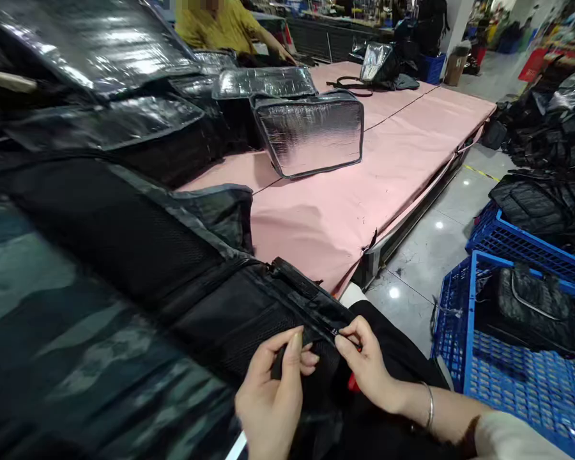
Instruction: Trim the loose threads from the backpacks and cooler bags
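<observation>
A large black bag with grey-green camouflage panels (100, 319) lies open across the left and front, its black mesh lining turned up. My right hand (364, 358) is closed in a pinch on the end of the bag's zipper edge (311, 306). Under its fingers shows a small red item (353, 382), too hidden to name. Just to the left, my left hand (275, 390) has its thumb and forefinger pressed together beside the lining; whatever is between them cannot be made out.
Silver-lined bags (316, 134) stand on the pink-covered table (316, 211), and more are heaped at left. A person in a yellow top (230, 25) is behind them. Blue crates (472, 319) with black bags stand on the floor at right, near a pile of bags (551, 134).
</observation>
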The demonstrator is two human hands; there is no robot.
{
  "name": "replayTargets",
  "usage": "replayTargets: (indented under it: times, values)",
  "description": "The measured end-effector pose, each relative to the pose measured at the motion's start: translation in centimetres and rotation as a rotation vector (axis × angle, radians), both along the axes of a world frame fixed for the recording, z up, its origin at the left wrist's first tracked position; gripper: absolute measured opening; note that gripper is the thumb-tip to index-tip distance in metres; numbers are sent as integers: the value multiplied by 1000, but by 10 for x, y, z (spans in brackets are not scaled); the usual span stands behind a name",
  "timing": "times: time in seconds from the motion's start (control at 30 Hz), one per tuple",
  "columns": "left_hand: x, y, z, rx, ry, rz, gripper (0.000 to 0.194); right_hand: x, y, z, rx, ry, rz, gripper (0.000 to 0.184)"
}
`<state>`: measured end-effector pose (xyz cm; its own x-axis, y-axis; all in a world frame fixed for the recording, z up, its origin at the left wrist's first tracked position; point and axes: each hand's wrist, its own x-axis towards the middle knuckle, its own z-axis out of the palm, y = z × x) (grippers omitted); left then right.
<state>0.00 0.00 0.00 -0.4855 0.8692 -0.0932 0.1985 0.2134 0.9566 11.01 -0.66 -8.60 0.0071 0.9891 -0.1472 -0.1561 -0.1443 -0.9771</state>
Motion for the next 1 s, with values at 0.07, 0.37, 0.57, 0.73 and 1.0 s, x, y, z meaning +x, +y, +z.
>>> replayTargets:
  times: [0.07,0.37,0.57,0.73,1.0]
  values:
    - [1,1,1,4,11,-6,28,-1,1,-1,-2,35,-10,19]
    - [1,1,-1,30,17,-8,28,4,-6,-2,-33,67,-13,21]
    - [2,1,2,28,21,-18,27,2,1,0,8,50,-6,21]
    - [1,1,-1,39,20,-28,26,2,1,-3,-46,126,-33,22]
    - [-5,-3,-16,69,-52,-144,33,12,0,0,2,176,0,25]
